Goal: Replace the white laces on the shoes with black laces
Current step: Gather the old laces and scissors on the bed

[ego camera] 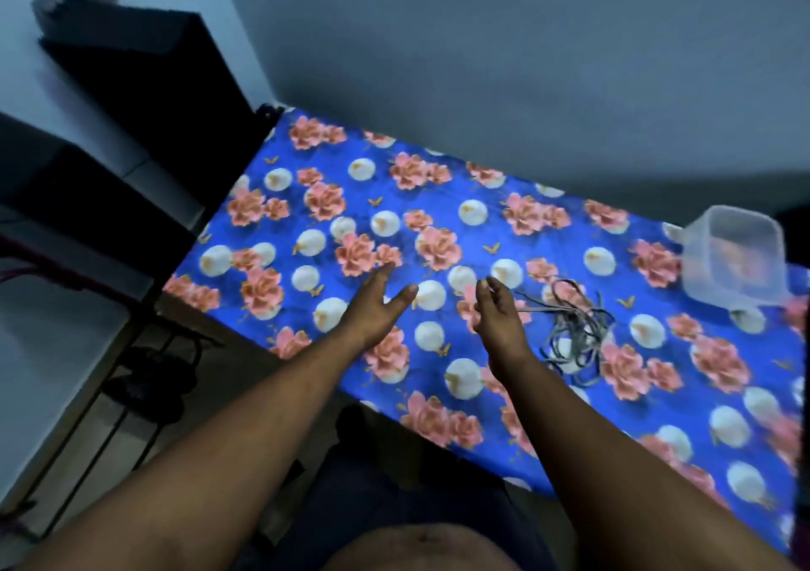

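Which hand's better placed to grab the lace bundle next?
Right, probably. The right hand hovers just beside the laces on the floral tablecloth, fingers loosely curled, empty. The left hand is open and farther away.

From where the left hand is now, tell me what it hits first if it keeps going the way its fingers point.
Probably nothing: the left hand points up-left over the bare floral tablecloth, toward the far wall. The laces and plastic container lie well off to its right. Its height above the cloth is unclear.
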Demonstrator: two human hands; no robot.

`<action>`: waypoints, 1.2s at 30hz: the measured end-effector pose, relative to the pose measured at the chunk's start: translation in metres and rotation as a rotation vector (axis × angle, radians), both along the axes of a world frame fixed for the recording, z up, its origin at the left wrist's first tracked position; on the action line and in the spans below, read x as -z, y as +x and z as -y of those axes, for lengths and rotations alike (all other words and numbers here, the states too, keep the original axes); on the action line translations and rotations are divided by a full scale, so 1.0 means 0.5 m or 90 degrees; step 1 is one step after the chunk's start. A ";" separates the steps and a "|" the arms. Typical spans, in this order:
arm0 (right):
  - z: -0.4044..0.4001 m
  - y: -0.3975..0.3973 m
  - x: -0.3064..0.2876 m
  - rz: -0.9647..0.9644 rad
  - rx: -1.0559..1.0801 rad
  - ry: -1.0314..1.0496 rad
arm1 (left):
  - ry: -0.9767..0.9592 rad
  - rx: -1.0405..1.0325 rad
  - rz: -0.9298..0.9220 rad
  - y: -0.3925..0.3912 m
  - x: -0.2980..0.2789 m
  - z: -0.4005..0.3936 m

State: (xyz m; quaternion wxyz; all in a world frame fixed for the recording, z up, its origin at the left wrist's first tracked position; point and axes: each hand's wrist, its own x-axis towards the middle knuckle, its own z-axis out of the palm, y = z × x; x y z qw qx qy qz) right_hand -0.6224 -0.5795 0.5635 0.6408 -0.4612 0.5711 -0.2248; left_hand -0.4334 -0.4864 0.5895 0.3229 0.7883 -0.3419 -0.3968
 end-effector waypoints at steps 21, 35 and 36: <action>0.129 -0.273 0.146 -0.608 -0.349 -0.293 | 0.202 0.679 0.401 -0.172 0.242 0.202; 0.257 -0.256 0.207 -0.670 -0.502 -0.441 | 0.214 0.653 0.430 -0.178 0.291 0.186; 0.268 -0.283 0.206 -0.690 -0.475 -0.419 | 0.214 0.645 0.420 -0.184 0.289 0.188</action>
